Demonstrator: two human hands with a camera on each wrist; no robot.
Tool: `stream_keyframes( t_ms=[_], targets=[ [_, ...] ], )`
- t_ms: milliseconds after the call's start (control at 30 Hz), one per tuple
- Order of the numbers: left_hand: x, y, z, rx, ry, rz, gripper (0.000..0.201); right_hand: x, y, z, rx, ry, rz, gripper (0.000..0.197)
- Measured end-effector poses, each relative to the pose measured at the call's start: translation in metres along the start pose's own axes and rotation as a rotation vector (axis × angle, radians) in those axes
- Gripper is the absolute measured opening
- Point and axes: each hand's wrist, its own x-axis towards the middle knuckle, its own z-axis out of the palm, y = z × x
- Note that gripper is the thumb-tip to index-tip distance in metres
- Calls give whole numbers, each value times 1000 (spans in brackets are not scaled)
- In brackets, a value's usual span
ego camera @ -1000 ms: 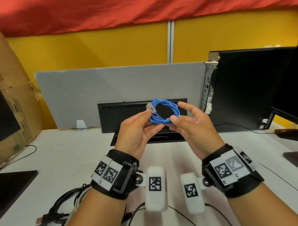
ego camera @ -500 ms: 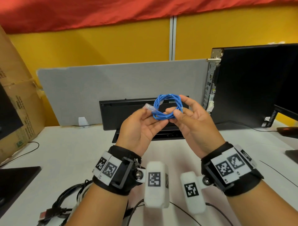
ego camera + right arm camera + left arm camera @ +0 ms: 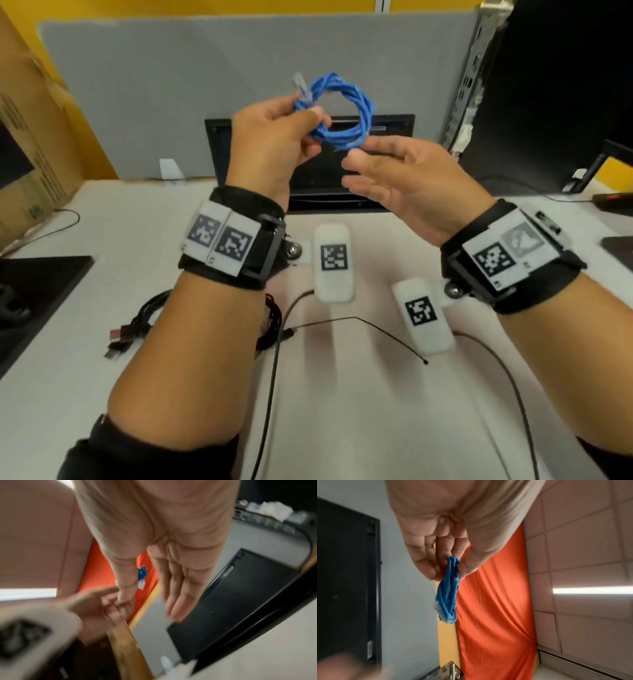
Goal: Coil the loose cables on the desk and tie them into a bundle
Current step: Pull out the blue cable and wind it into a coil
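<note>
While raised above the tabletop [image 3: 359,394], blue cable coil [image 3: 337,111] held up in front of grey partition [image 3: 239,75], wound into a small ring of several turns, clear plug end sticking up at its far-left side. Left hand [image 3: 274,144]: fingers [image 3: 426,555] and thumb curled and pinching the left part of the ring; same pinch confirmed in left wrist view, blue cable coil [image 3: 447,588] hanging edge-on from the fingertips. Right hand [image 3: 404,178]: just right of and below the ring, palm up, fingers [image 3: 178,588] straight and relaxed, holding nothing; contact with the lower edge of the ring not determinable. On tabletop, near left: tangle of black cables [image 3: 150,315] with a red-tipped USB plug at its end, partly hidden by left forearm. Near centre: thin black cable [image 3: 359,325] lying loose, bent at an angle, running from the tangle toward the right. Far centre: black flat device [image 3: 387,126] against the partition. Far right: black computer case [image 3: 548,85], upright. Far left: cardboard box [image 3: 30,137]. Both wrists: black straps with white marker tags.
</note>
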Motion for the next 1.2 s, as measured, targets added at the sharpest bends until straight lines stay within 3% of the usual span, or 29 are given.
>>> stream_keyframes(
  t_ms=[67,167,233,300,500,667,867,933,1033,1200],
  targets=[
    [3,5,-7,19,55,23,15,-1,2,-2,-286,-45,99,50],
    [4,11,-14,15,93,38,14,-6,12,-9,-960,-291,136,7],
    [2,13,-15,6,75,35,12,-13,25,-9,-1323,-480,207,6],
    [0,13,-12,0,51,23,12,-23,38,-4,-1481,-565,308,6],
    [-3,14,-7,-39,24,6,31,-32,48,12,-1489,-583,318,20],
    [-3,13,-6,-17,-29,10,31,-33,57,19,-1621,-610,196,9],
    [-1,10,-7,-17,-47,15,30,-31,59,10,-1627,-614,190,6],
    [1,9,-7,-18,-51,23,27,-25,55,2,-1618,-587,215,21],
    [7,5,-9,-14,-36,26,24,-7,38,-20,-1483,-429,242,26],
    [18,-5,-10,-86,57,-26,29,19,2,-51,-1002,-198,273,22]
  ],
)
